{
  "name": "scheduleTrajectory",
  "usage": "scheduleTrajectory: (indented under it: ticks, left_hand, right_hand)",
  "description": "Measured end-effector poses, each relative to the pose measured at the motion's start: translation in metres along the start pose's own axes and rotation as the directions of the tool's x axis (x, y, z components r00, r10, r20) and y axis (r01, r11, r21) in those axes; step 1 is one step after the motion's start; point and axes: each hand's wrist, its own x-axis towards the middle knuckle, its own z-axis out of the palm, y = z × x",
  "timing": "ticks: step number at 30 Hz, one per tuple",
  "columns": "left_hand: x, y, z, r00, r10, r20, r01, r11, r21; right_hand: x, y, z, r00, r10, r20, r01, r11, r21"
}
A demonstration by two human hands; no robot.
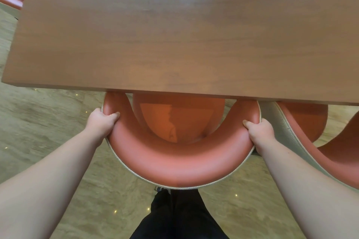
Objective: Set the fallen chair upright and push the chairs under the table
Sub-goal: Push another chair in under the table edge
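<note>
Gripping the padded backrest of the upright red chair (174, 163), left hand (101, 120) and right hand (259, 131) clamped on opposite curved ends; seat tucking beneath the table (155, 35) edge. Probably fairly heavy, cushioned, rigid underneath.

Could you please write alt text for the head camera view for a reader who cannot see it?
Both hands, left and right, grip the curved backrest of a red chair whose seat is partly under a wooden table. A second red chair stands to its right.
</note>
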Motion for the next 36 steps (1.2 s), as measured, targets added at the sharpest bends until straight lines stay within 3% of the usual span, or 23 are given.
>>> scheduleTrajectory:
  ticks: [7,14,22,27,32,36]
  left_hand:
    - [-0.005,0.004,-0.001,0.999,-0.046,0.013,0.047,0.999,-0.022]
    - [-0.043,-0.005,-0.001,0.997,-0.077,-0.007,0.074,0.981,-0.177]
    - [-0.068,-0.015,0.017,0.994,-0.081,-0.075,0.08,0.997,-0.014]
    - [-0.069,-0.012,0.012,0.995,-0.083,-0.058,0.085,0.996,0.033]
    - [-0.083,-0.006,-0.003,0.988,-0.136,0.07,0.14,0.988,-0.058]
    - [-0.119,-0.002,-0.017,0.997,-0.015,0.071,0.021,0.996,-0.09]
  right_hand:
    - [-0.008,-0.004,-0.003,0.999,0.045,0.013,-0.045,0.999,0.014]
    - [-0.046,0.015,0.006,0.999,0.01,-0.037,-0.01,1.0,0.016]
    - [-0.072,0.028,0.025,0.99,-0.017,-0.142,-0.005,0.988,-0.154]
    - [-0.074,0.026,0.021,0.994,-0.023,-0.106,0.004,0.985,-0.172]
    - [-0.089,0.022,0.001,1.0,-0.019,-0.015,0.016,0.987,-0.161]
    - [-0.126,0.028,-0.018,0.995,-0.096,0.009,0.096,0.991,-0.09]
